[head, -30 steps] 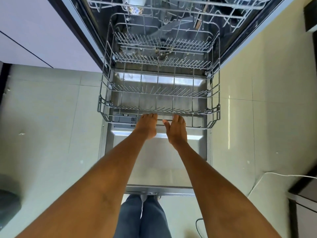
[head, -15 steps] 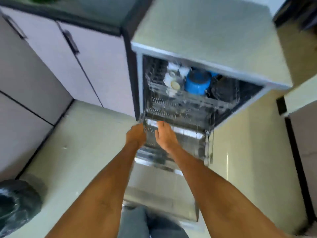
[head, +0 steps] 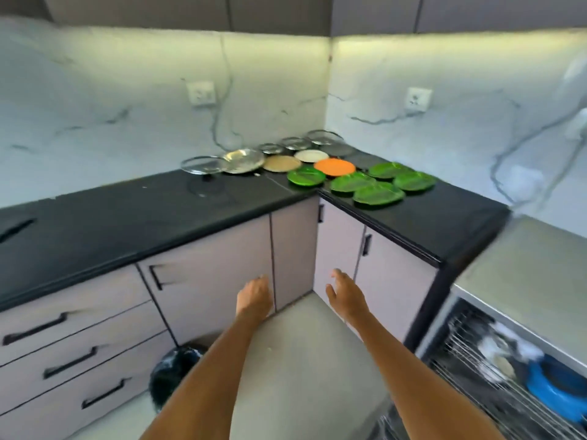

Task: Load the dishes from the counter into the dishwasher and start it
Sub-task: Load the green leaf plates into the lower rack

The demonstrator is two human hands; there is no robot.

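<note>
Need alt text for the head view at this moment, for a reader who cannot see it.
Both hands, left hand and right hand, reach out empty towards a black corner counter holding green plates, an orange plate and steel plates. The open dishwasher, upper rack partly loaded, sits at lower right.

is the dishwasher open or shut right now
Open. At the lower right the dishwasher shows its wire rack with a blue bowl and pale dishes inside; nothing covers the front.
</note>
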